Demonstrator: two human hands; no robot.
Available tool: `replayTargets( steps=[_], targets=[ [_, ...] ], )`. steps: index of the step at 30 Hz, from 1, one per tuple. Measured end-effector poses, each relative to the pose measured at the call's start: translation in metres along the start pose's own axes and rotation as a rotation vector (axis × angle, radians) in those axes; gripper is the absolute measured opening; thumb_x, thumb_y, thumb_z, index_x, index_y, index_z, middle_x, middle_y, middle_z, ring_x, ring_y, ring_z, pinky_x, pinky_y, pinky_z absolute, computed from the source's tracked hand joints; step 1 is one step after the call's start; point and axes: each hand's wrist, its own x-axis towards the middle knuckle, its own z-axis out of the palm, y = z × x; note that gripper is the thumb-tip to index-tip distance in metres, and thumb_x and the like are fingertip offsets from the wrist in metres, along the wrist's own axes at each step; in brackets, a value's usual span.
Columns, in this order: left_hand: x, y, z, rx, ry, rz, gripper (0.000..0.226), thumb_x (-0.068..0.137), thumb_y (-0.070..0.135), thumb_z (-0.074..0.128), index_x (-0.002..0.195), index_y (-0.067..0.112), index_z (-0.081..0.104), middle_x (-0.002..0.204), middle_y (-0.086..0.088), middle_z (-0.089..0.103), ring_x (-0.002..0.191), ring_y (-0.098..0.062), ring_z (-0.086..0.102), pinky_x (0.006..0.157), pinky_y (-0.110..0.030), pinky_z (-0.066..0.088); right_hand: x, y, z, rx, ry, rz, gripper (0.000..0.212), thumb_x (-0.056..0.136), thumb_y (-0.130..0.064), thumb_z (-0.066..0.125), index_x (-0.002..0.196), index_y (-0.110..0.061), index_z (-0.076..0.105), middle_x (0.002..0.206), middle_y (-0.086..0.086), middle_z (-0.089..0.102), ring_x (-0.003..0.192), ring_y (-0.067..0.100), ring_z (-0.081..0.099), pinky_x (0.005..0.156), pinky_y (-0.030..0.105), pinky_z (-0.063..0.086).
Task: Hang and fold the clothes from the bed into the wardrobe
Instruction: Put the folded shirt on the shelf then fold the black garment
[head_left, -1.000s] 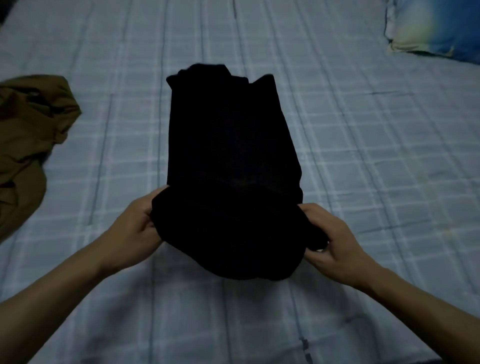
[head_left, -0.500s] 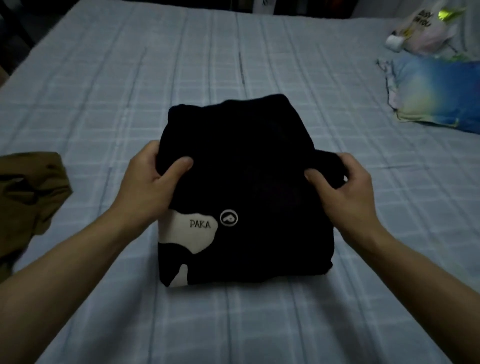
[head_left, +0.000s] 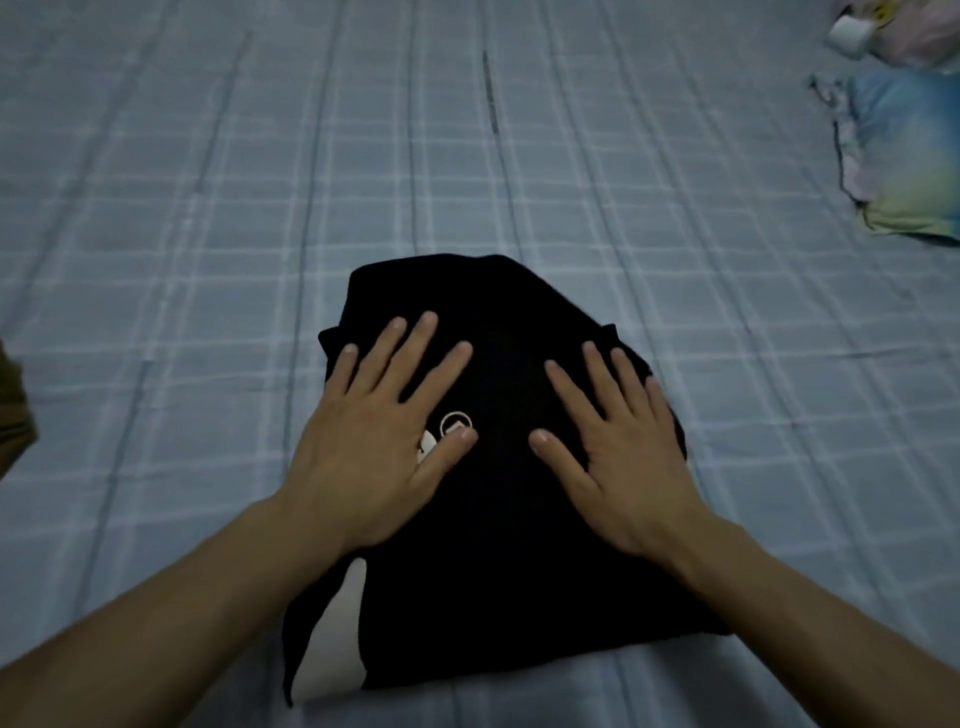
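Folded garment (head_left: 498, 545) laid centrally on bed (head_left: 208, 208); pillow (head_left: 904, 156) placed far right; both hands (head_left: 379, 447) rested on garment.

A black garment (head_left: 498, 545) lay folded into a compact, roughly rectangular bundle on the bed (head_left: 208, 260), near its front edge. A small white circular logo showed on its upper face, and a white patch ran along its lower left corner.

Single head-worn view looks steeply down, close over the bed (head_left: 208, 208) (wide-angle, edges bowed).
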Motion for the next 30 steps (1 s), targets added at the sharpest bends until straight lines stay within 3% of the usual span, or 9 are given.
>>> replayTargets(
  steps=[6, 13, 16, 18, 20, 23, 26, 28, 30],
  targets=[
    [0.034, -0.014, 0.043, -0.009, -0.008, 0.001, 0.068, 0.094, 0.069, 0.014, 0.155, 0.043, -0.002, 0.165, 0.011, -0.014, 0.151, -0.012, -0.015, 0.123, -0.046, -0.003, 0.034, 0.019, 0.040, 0.022, -0.021, 0.081, 0.076, 0.089, -0.074, 0.007, 0.155, -0.037, 0.006, 0.165, -0.003, 0.002, 0.151, 0.018, -0.006, 0.123, 0.044, 0.001],
    [0.013, -0.001, 0.005, -0.004, -0.095, 0.002, 0.072, 0.093, 0.064, 0.021, 0.155, 0.039, -0.007, 0.164, 0.004, -0.020, 0.151, -0.018, -0.018, 0.123, -0.049, -0.002, 0.014, 0.007, 0.015, 0.100, 0.020, 0.003, 0.068, 0.096, -0.064, 0.022, 0.155, -0.039, 0.000, 0.165, -0.002, -0.004, 0.151, 0.019, -0.011, 0.122, 0.046, -0.001],
    [-0.024, 0.019, -0.019, 0.038, 0.064, 0.060, 0.073, 0.090, 0.049, 0.046, 0.156, 0.025, 0.024, 0.164, -0.009, 0.015, 0.152, -0.030, 0.010, 0.121, -0.051, 0.019, -0.012, -0.006, -0.005, 0.131, 0.160, -0.151, 0.061, 0.100, -0.046, 0.037, 0.155, -0.029, 0.019, 0.165, 0.003, 0.008, 0.152, 0.022, 0.000, 0.122, 0.048, 0.007],
    [-0.057, 0.031, -0.023, -0.028, 0.185, 0.146, 0.066, 0.085, 0.042, 0.059, 0.144, 0.017, 0.046, 0.152, -0.010, 0.040, 0.140, -0.032, 0.036, 0.109, -0.048, 0.037, -0.040, -0.012, -0.013, 0.179, 0.178, -0.282, 0.061, 0.097, -0.048, 0.044, 0.152, -0.022, 0.033, 0.162, 0.005, 0.019, 0.151, 0.022, 0.012, 0.120, 0.049, 0.018],
    [-0.084, 0.036, -0.017, -0.082, 0.186, 0.190, 0.067, 0.081, 0.053, 0.062, 0.136, 0.017, 0.054, 0.142, -0.006, 0.049, 0.127, -0.030, 0.048, 0.098, -0.044, 0.045, -0.070, -0.011, -0.013, 0.150, 0.098, -0.370, 0.076, 0.090, -0.063, 0.050, 0.152, -0.025, 0.031, 0.163, 0.003, 0.018, 0.151, 0.020, 0.012, 0.120, 0.048, 0.022],
    [-0.105, 0.037, -0.008, 0.025, -0.046, 0.194, 0.105, 0.059, 0.072, 0.071, 0.145, 0.017, 0.045, 0.146, -0.007, 0.048, 0.129, -0.030, 0.049, 0.097, -0.048, 0.049, -0.098, -0.001, -0.007, -0.093, -0.073, -0.346, 0.120, 0.064, -0.076, 0.068, 0.156, -0.033, 0.005, 0.165, 0.001, 0.002, 0.152, 0.020, 0.000, 0.121, 0.045, 0.013],
    [-0.101, 0.038, -0.002, 0.143, -0.216, 0.171, 0.127, 0.040, 0.047, 0.090, 0.150, 0.011, 0.037, 0.148, -0.014, 0.047, 0.128, -0.035, 0.052, 0.096, -0.048, 0.050, -0.095, 0.008, 0.003, -0.193, -0.043, -0.285, 0.131, 0.054, -0.059, 0.084, 0.156, -0.030, 0.008, 0.163, 0.010, 0.014, 0.151, 0.026, 0.014, 0.119, 0.046, 0.022],
    [-0.092, 0.040, -0.002, 0.148, -0.171, 0.149, 0.119, 0.036, 0.018, 0.088, 0.145, 0.008, 0.042, 0.140, -0.017, 0.055, 0.119, -0.036, 0.060, 0.086, -0.045, 0.055, -0.088, 0.010, 0.009, -0.180, 0.033, -0.282, 0.118, 0.062, -0.058, 0.079, 0.156, -0.026, 0.014, 0.159, 0.015, 0.024, 0.147, 0.030, 0.025, 0.115, 0.049, 0.030],
    [-0.085, 0.043, -0.006, 0.178, -0.164, 0.157, 0.105, 0.037, 0.003, 0.080, 0.137, 0.008, 0.049, 0.131, -0.017, 0.060, 0.108, -0.035, 0.065, 0.072, -0.042, 0.056, -0.085, 0.011, 0.015, -0.187, 0.067, -0.273, 0.111, 0.068, -0.053, 0.077, 0.156, -0.024, 0.016, 0.156, 0.019, 0.030, 0.145, 0.033, 0.030, 0.114, 0.048, 0.032]
  ],
)
